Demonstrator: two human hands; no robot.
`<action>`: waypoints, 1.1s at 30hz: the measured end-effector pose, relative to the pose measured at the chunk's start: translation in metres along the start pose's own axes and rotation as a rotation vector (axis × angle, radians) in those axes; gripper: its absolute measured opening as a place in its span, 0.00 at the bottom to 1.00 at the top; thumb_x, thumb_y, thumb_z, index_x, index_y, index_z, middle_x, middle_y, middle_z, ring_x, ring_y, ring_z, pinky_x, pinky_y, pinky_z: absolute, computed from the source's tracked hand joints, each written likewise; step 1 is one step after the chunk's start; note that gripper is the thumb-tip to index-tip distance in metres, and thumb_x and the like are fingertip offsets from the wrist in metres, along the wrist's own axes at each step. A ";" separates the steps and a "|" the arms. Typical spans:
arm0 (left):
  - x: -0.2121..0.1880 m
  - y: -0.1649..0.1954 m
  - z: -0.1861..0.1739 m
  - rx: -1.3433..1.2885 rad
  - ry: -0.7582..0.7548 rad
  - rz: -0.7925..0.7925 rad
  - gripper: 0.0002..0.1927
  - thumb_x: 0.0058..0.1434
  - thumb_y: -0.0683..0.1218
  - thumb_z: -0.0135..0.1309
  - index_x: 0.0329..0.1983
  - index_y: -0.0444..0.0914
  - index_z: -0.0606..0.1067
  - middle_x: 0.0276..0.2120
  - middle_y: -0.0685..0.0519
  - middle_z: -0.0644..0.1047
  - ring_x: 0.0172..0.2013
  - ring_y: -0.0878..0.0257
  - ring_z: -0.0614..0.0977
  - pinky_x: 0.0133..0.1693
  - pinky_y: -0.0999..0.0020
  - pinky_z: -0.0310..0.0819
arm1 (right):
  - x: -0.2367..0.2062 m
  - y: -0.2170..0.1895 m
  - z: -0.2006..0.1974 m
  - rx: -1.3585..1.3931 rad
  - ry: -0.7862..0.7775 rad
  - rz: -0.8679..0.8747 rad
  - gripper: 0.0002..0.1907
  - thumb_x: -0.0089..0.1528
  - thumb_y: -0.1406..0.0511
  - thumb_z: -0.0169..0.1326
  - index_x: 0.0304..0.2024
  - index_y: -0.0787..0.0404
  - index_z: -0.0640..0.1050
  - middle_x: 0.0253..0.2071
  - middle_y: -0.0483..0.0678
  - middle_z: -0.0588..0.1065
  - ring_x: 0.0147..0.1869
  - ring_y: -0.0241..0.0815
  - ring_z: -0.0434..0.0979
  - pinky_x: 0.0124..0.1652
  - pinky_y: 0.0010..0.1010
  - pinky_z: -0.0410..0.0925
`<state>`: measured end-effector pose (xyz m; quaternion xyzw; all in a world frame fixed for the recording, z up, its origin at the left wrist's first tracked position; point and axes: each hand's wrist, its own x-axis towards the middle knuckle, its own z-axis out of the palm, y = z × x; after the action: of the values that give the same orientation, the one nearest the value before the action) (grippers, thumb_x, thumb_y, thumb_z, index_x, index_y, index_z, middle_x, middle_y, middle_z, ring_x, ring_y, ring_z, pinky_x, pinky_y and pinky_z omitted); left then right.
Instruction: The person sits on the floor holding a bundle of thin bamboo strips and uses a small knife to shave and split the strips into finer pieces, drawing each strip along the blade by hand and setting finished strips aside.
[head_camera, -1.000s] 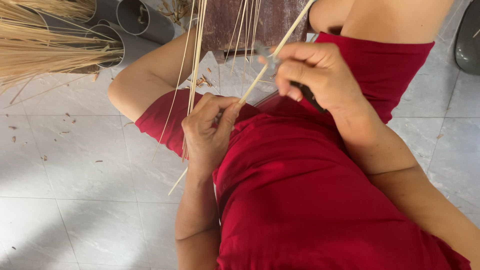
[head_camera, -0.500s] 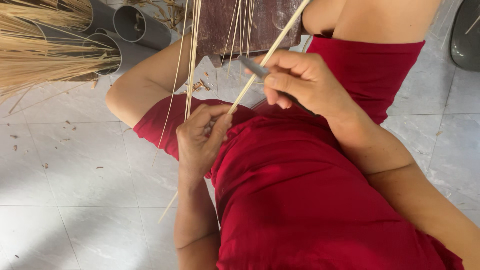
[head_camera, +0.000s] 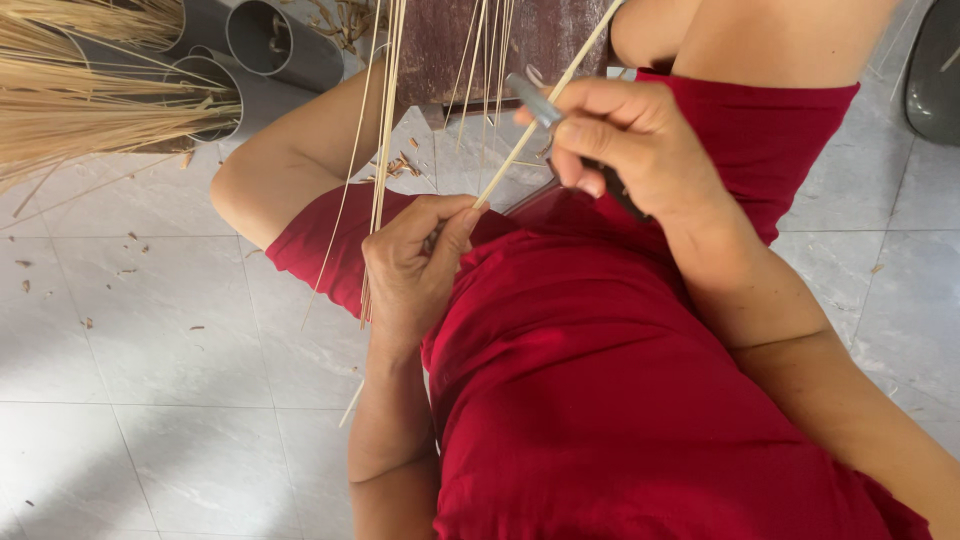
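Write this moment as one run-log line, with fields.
left hand: grips thin sticks | right hand: holds knife against one strip

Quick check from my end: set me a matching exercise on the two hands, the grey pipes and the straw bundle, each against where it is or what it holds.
1 left hand
2 right hand
3 grey pipes
4 straw bundle

a lies across the top left
b grips a blade
c pinches a thin strip
d stand open-mouthed at the top

Pairs: 1-c, 2-b, 3-d, 4-a
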<state>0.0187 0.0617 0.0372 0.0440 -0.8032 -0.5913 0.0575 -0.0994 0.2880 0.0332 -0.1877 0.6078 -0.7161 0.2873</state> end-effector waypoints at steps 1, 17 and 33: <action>-0.001 -0.001 -0.001 -0.015 -0.007 0.016 0.04 0.69 0.39 0.59 0.44 0.34 0.81 0.27 0.56 0.78 0.25 0.74 0.75 0.27 0.78 0.68 | 0.000 -0.003 -0.001 0.007 0.002 0.009 0.14 0.74 0.69 0.49 0.58 0.73 0.77 0.28 0.47 0.74 0.25 0.29 0.65 0.27 0.20 0.61; -0.009 -0.007 -0.008 0.013 -0.004 -0.001 0.03 0.67 0.38 0.60 0.43 0.34 0.81 0.30 0.55 0.81 0.25 0.74 0.76 0.27 0.78 0.69 | 0.000 -0.001 0.002 0.074 0.044 0.018 0.12 0.73 0.70 0.48 0.54 0.71 0.78 0.27 0.47 0.73 0.24 0.29 0.66 0.28 0.20 0.62; -0.024 -0.032 -0.030 -0.034 -0.005 -0.100 0.05 0.68 0.40 0.59 0.43 0.33 0.81 0.27 0.56 0.79 0.23 0.76 0.72 0.24 0.80 0.65 | -0.008 0.007 -0.054 0.332 0.282 -0.193 0.04 0.76 0.70 0.53 0.48 0.67 0.73 0.29 0.53 0.75 0.25 0.37 0.71 0.25 0.25 0.64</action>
<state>0.0470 0.0274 0.0141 0.0817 -0.7900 -0.6070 0.0267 -0.1252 0.3336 0.0165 -0.0933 0.4952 -0.8495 0.1565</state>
